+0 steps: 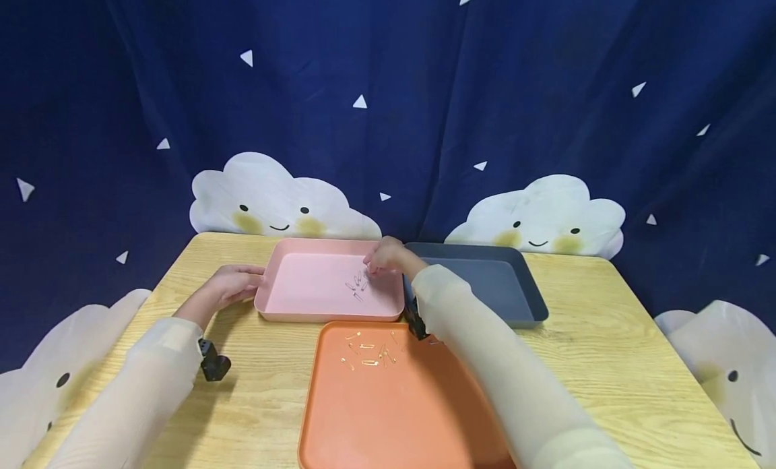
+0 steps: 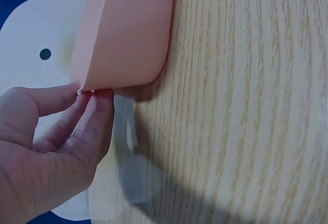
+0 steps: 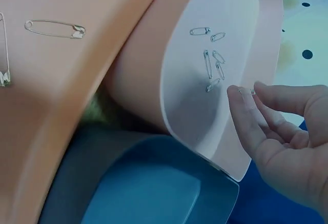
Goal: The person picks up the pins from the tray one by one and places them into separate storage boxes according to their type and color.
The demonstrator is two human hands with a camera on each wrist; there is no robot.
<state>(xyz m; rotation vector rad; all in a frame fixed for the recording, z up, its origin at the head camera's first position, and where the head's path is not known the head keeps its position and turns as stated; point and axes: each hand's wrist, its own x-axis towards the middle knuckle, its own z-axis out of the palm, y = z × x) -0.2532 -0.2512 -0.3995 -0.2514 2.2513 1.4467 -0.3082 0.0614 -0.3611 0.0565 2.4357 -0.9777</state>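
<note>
My left hand (image 1: 233, 285) pinches the left rim of the pink tray (image 1: 306, 280), thumb on the rim and fingers against the outer wall in the left wrist view. Over the right end of that tray, my right hand (image 1: 388, 255) pinches a small silver safety pin (image 3: 247, 92) between thumb and forefinger, most of it hidden by the fingertips. Below the hand, several silver safety pins (image 3: 207, 64) lie scattered on the tray floor. Gold safety pins (image 1: 370, 362) lie spread over the far part of the orange tray (image 1: 376, 422), nearer to me.
A dark grey-blue tray (image 1: 479, 277) stands to the right of the pink one, partly behind my right forearm. All three trays sit close together on the wooden table (image 1: 594, 341). Behind the table hangs a dark blue curtain (image 1: 412, 85) with clouds.
</note>
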